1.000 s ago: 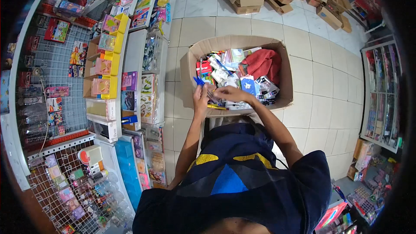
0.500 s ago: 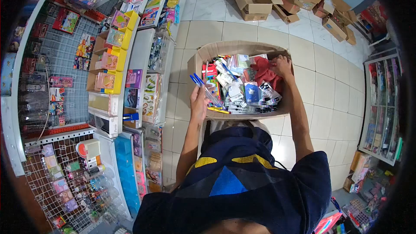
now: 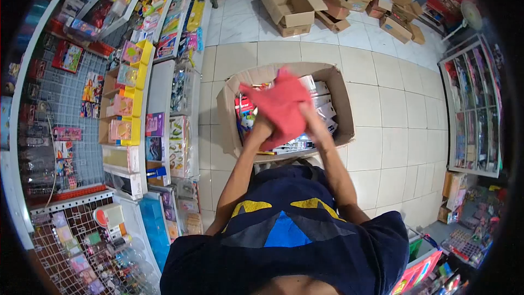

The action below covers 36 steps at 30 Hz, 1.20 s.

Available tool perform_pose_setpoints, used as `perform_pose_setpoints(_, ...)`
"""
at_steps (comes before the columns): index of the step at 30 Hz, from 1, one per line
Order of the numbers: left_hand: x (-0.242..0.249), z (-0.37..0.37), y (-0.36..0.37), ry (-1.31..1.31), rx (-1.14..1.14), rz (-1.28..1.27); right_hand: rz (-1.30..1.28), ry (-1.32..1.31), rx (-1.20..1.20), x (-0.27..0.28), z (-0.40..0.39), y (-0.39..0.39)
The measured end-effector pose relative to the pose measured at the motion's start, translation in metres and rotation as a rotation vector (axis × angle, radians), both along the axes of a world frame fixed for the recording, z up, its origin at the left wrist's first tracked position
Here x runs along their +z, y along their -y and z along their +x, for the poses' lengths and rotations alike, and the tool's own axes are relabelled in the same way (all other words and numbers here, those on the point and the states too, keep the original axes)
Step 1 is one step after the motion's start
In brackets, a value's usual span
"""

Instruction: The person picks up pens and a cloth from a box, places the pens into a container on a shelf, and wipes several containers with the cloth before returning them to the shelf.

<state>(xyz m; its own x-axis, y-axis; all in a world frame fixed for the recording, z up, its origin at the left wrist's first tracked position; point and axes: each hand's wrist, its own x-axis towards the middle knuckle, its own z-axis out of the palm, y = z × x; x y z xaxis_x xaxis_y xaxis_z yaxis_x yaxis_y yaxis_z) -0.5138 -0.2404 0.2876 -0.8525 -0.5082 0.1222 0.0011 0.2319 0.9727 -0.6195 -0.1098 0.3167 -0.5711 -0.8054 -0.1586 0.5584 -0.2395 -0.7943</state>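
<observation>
A red cloth [image 3: 284,104] is bunched between my two hands above an open cardboard box [image 3: 342,112], its upper edge smeared by motion. My right hand [image 3: 316,123] grips the cloth from the right side and is blurred. On the other side, my left hand [image 3: 263,127] is closed beneath the cloth, which hides its fingertips and whatever they hold; no pens show there now. Inside the box lie many small packaged items, among them white packs [image 3: 326,108] at the right and a red pack [image 3: 245,102] at the left.
Shelves of packaged goods [image 3: 177,93] run along the left, with a yellow display tray [image 3: 143,93] on them. Opened cardboard boxes [image 3: 295,5] stand on the tiled floor [image 3: 382,104] at the back. A glass-fronted cabinet [image 3: 474,109] stands at the right.
My right hand has lifted the red cloth from the box's right side and brought it leftward to my left hand. The blue pens that my left hand held are hidden from sight.
</observation>
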Motion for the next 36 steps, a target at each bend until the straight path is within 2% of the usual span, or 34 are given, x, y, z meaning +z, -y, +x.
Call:
perform_pose_setpoints(1,-0.020,0.006,-0.003,-0.012,-0.027,-0.120,-0.005,-0.294,-0.014,-0.010,0.008,0.019)
perform_pose_setpoints(2,-0.040,0.011,-0.006,-0.030,-0.047,-0.237,0.041,-0.459,-0.173,-0.007,0.021,0.035)
perform_pose_setpoints(4,-0.015,0.021,0.003,0.107,-0.087,0.057,0.031,-0.250,-0.266,-0.010,0.024,0.047)
perform_pose_setpoints(7,0.011,0.024,0.005,0.202,-0.123,-0.038,0.213,-0.626,-0.315,-0.003,0.019,0.052)
perform_pose_setpoints(10,0.003,0.033,0.015,0.158,-0.125,-0.148,0.247,-0.784,-0.271,-0.006,0.013,0.060)
perform_pose_setpoints(11,0.000,0.035,0.015,0.163,-0.113,-0.129,0.238,-0.734,-0.241,-0.006,0.010,0.063)
perform_pose_setpoints(13,0.007,0.035,0.018,0.167,-0.084,-0.096,0.235,-0.813,-0.201,0.011,0.005,0.066)
perform_pose_setpoints(14,0.011,0.035,0.016,0.143,-0.050,0.013,0.233,-0.851,-0.181,0.015,0.003,0.069)
perform_pose_setpoints(16,0.027,0.034,0.008,0.092,0.016,0.233,0.251,-0.777,-0.200,0.008,-0.012,0.075)
perform_pose_setpoints(17,0.031,0.036,0.011,0.233,0.013,0.373,0.298,-0.730,-0.186,0.014,-0.022,0.073)
perform_pose_setpoints(18,0.034,0.039,0.016,0.376,0.008,0.513,0.350,-0.704,-0.281,0.029,-0.028,0.069)
perform_pose_setpoints(19,0.033,0.041,0.017,0.325,0.025,0.588,0.256,-0.386,-0.347,0.041,-0.032,0.067)
perform_pose_setpoints(20,0.033,0.043,0.018,0.272,0.041,0.662,0.169,-0.198,-0.369,0.044,-0.041,0.064)
perform_pose_setpoints(22,0.020,0.044,0.016,-0.231,0.119,0.663,0.035,-0.054,-0.319,0.044,-0.046,0.060)
perform_pose_setpoints(23,0.005,0.043,0.023,-0.182,0.258,0.584,-0.021,0.024,-0.192,0.047,-0.040,0.056)
perform_pose_setpoints(24,0.018,0.038,0.023,-0.216,0.312,0.539,-0.078,0.101,-0.065,0.057,-0.026,0.053)
perform_pose_setpoints(25,0.042,0.031,0.021,-0.249,0.365,0.494,-0.044,0.042,0.048,0.045,-0.015,0.057)
perform_pose_setpoints(27,0.028,0.015,0.020,-0.228,0.494,0.500,0.001,-0.480,0.120,0.041,0.033,0.075)
perform_pose_setpoints(28,0.012,0.016,0.017,-0.227,0.519,0.165,0.013,-0.728,0.111,0.040,0.057,0.083)
perform_pose_setpoints(30,0.013,0.030,0.030,-0.123,0.326,0.123,0.064,-0.868,-0.115,0.042,0.079,0.092)
perform_pose_setpoints(31,0.009,0.037,0.028,-0.089,0.289,0.034,0.112,-0.908,-0.046,0.046,0.077,0.089)
perform_pose_setpoints(34,0.015,0.039,0.023,-0.240,0.211,0.650,0.170,-0.938,0.044,0.043,0.071,0.086)
perform_pose_setpoints(36,-0.005,0.041,0.022,-0.295,0.261,0.658,0.150,-0.920,0.071,0.040,0.066,0.084)
